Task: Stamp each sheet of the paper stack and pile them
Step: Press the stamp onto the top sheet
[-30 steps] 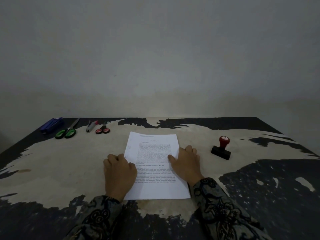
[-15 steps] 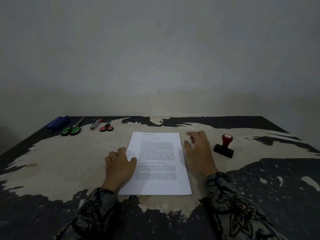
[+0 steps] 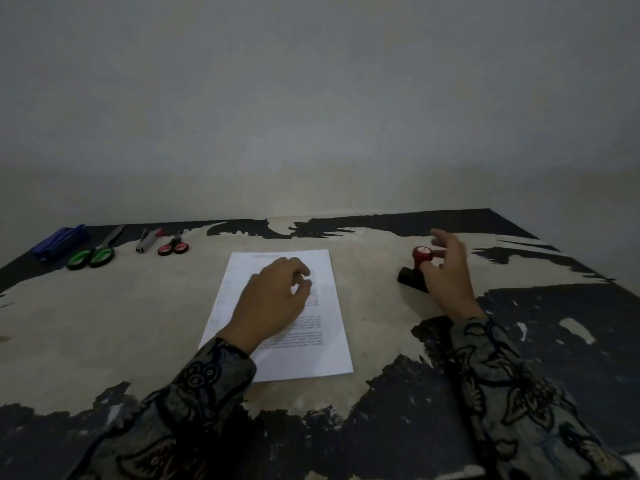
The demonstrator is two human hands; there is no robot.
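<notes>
A white stack of printed paper (image 3: 329, 344) lies in the middle of the worn table (image 3: 104, 323). My left hand (image 3: 277, 299) is over the upper half of the top sheet, its fingers loosely curled and holding nothing. To the right stands the stamp (image 3: 419, 255), with a red knob handle on a black base. My right hand (image 3: 450, 275) is right beside the stamp's handle. Its fingers are spread and its thumb is near the knob, but they have not closed round it. The hand hides part of the black base.
Along the far left edge lie a blue object (image 3: 59, 242), green-handled scissors (image 3: 91, 256), a small grey and red tool (image 3: 149, 237) and red-handled scissors (image 3: 173, 247). A plain wall rises behind the table. The table's right edge slants close to the stamp.
My right hand left the paper's right edge and moved right to the stamp. My left hand shifted from the paper's left edge up onto the middle of the sheet.
</notes>
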